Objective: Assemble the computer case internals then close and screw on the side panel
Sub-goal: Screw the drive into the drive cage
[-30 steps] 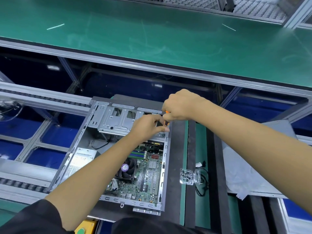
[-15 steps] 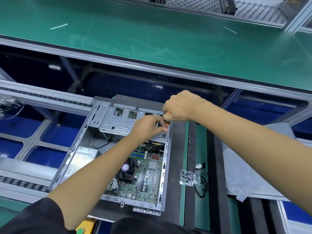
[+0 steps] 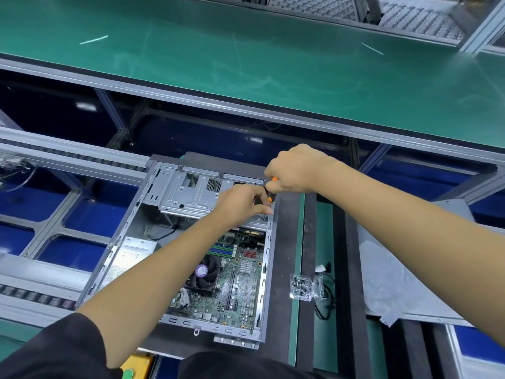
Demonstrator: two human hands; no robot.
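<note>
Nothing much has moved in the last second: both hands stay at the far right corner of the computer case [image 3: 131, 233], just above the centre of the frame. The right hand [image 3: 293, 168] is curled around an orange and black screwdriver [image 3: 269, 191], gripping its handle from above with the tool pointing down at the case edge. The left hand [image 3: 241, 201] sits just below it on the metal drive cage [image 3: 188, 192], its fingers bent and pinching near the screwdriver's lower end; what they hold there is hidden. The case lies open on its side, with the motherboard [image 3: 240, 283] and round CPU fan [image 3: 203, 272] exposed in the lower middle. A clear plastic box of screws [image 3: 302, 287] rests to the right of the case, beside a black cable [image 3: 325, 302]. The grey side panel [image 3: 396, 283] lies flat at the right edge of the frame.
</note>
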